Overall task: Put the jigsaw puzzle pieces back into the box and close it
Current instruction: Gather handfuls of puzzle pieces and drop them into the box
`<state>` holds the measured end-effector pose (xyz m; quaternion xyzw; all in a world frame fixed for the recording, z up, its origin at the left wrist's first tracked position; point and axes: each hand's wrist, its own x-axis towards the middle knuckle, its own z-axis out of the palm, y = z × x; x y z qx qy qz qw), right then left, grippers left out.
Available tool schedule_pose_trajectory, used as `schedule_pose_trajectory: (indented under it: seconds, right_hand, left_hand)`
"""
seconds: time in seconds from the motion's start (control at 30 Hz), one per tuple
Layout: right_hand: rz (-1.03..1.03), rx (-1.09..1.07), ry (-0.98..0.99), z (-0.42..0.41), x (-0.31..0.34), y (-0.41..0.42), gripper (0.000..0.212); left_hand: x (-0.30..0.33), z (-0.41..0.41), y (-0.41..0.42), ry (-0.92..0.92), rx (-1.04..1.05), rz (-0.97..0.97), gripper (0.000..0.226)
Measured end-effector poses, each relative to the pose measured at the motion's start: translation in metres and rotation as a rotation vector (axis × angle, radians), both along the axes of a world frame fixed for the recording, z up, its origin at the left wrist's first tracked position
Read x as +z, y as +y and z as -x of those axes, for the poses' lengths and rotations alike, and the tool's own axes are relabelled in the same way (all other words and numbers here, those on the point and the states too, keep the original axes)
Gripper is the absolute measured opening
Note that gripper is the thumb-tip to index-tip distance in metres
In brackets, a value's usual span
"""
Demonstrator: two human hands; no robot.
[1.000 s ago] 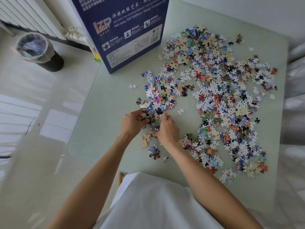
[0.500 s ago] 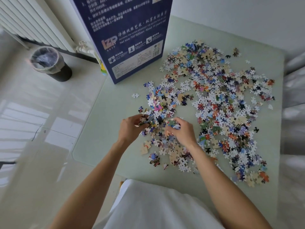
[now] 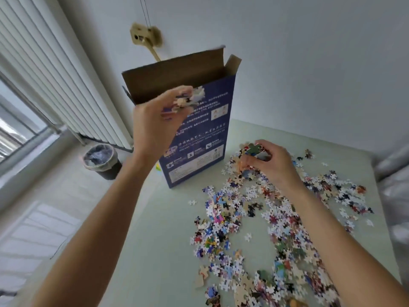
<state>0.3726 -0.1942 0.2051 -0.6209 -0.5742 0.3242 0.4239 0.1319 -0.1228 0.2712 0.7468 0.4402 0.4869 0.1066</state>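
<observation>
Here, the left hand (image 3: 152,125) was raised before the open top of the upright box (image 3: 194,120), its grip pinching a blurred clump of pieces (image 3: 188,99). The right hand (image 3: 273,161) grasped more pieces low over the loose pieces (image 3: 276,220) scattered on the counter (image 3: 159,251). A bin (image 3: 100,159) stood on the floor.
</observation>
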Motion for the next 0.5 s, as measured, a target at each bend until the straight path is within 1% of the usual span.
schedule_pose_trajectory:
  seconds: [0.1,0.13,0.2,0.27,0.33,0.5]
  right_hand:
    - [-0.1,0.014,-0.019,-0.002,0.025,0.028,0.014]
    - [-0.113,0.011,-0.019,-0.003,0.03,0.037,0.014]
    - [-0.144,0.0,-0.026,-0.002,0.039,0.055,0.021]
    - [-0.19,0.005,-0.043,0.0,0.05,0.073,0.023]
    - [-0.244,-0.005,-0.043,0.002,0.061,0.094,0.021]
    - [-0.361,-0.049,-0.028,0.017,0.087,0.151,0.024]
  left_hand:
    - [0.031,-0.005,0.039,0.009,0.097,-0.095,0.033]
    - [0.033,-0.006,0.05,0.047,0.135,-0.109,0.033]
    - [0.031,-0.006,0.067,0.157,0.195,-0.095,0.033]
    - [0.024,-0.003,0.078,0.267,0.214,-0.038,0.033]
    - [0.014,0.0,0.084,0.339,0.216,0.044,0.035]
    - [0.0,0.004,0.096,0.401,0.229,0.28,0.038]
